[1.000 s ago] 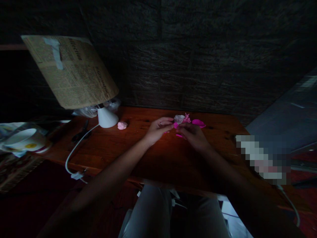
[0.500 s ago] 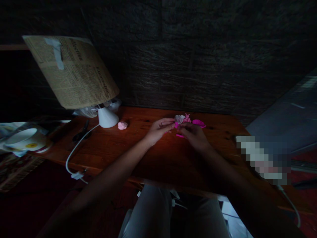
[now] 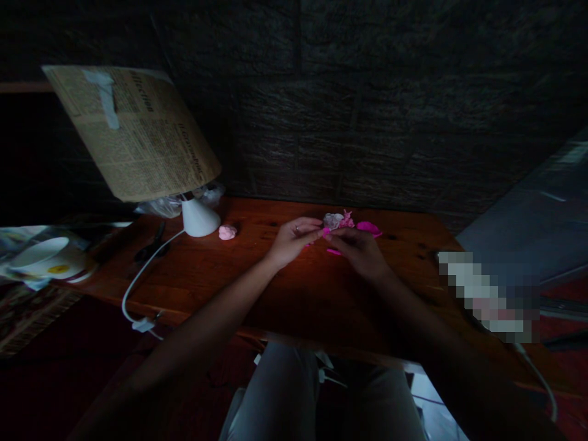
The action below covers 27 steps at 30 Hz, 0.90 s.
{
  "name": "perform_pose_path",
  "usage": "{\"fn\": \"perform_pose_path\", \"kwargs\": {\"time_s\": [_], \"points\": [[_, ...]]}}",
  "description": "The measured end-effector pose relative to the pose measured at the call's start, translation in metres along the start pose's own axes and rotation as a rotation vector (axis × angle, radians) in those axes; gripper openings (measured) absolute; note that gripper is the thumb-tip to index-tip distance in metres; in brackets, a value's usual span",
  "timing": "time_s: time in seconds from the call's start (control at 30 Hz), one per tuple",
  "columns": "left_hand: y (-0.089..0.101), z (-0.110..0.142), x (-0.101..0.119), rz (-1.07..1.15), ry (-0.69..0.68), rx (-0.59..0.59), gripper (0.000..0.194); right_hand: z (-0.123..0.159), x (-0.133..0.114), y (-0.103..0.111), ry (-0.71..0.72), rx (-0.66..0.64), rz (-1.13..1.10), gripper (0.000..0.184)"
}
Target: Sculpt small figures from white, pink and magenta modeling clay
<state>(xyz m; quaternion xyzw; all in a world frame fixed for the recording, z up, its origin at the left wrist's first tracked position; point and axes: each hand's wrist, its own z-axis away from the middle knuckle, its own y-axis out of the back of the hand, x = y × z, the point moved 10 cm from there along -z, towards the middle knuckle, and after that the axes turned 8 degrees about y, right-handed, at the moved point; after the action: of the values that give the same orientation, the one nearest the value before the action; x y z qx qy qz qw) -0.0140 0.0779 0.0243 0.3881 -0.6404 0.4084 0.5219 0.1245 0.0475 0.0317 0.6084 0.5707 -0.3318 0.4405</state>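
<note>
Between my fingertips is a small bright pink piece (image 3: 326, 233), soft-looking like paper or a petal; its exact kind is too small to tell. My left hand (image 3: 294, 241) pinches it from the left, a ring on one finger. From the right, my right hand (image 3: 361, 250) pinches the same piece. Just behind the hands lie a crumpled greyish-white bunch (image 3: 332, 220) and a frilly pink piece (image 3: 347, 218). A flat magenta piece (image 3: 369, 229) rests right of them, and another magenta strip (image 3: 334, 251) shows under my right hand.
A lamp with a newsprint shade (image 3: 138, 135) stands at the left of the wooden table (image 3: 294, 300). Near its base are a pale pink crumpled lump (image 3: 227, 232), black scissors (image 3: 151, 246) and a white cord (image 3: 133, 288). A white cup (image 3: 48, 260) sits far left; a blurred-out object (image 3: 489, 297) lies right.
Both hands stay over the same spot and shift only slightly. The pink piece between the fingertips has moved a little to the left.
</note>
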Motion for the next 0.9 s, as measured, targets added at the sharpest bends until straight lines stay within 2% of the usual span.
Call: {"fn": "perform_pose_path", "kwargs": {"time_s": [0.23, 0.3, 0.5, 0.7, 0.9], "points": [[-0.002, 0.001, -0.001, -0.011, 0.0, -0.056, 0.04, 0.0, 0.003, 0.001, -0.017, 0.022, -0.017, 0.036], [-0.003, 0.0, -0.003, 0.005, 0.009, -0.066, 0.042, 0.0, 0.002, 0.001, -0.007, 0.019, -0.009, 0.033], [-0.005, -0.002, -0.006, 0.046, -0.006, -0.076, 0.048, 0.001, -0.005, 0.01, 0.063, 0.117, -0.016, 0.026], [-0.001, -0.002, -0.007, -0.003, -0.013, -0.033, 0.044, 0.003, -0.003, 0.002, 0.063, 0.078, -0.006, 0.028], [0.003, -0.001, -0.009, 0.014, 0.043, 0.028, 0.037, 0.003, 0.0, 0.0, 0.107, 0.019, 0.146, 0.03]]}}
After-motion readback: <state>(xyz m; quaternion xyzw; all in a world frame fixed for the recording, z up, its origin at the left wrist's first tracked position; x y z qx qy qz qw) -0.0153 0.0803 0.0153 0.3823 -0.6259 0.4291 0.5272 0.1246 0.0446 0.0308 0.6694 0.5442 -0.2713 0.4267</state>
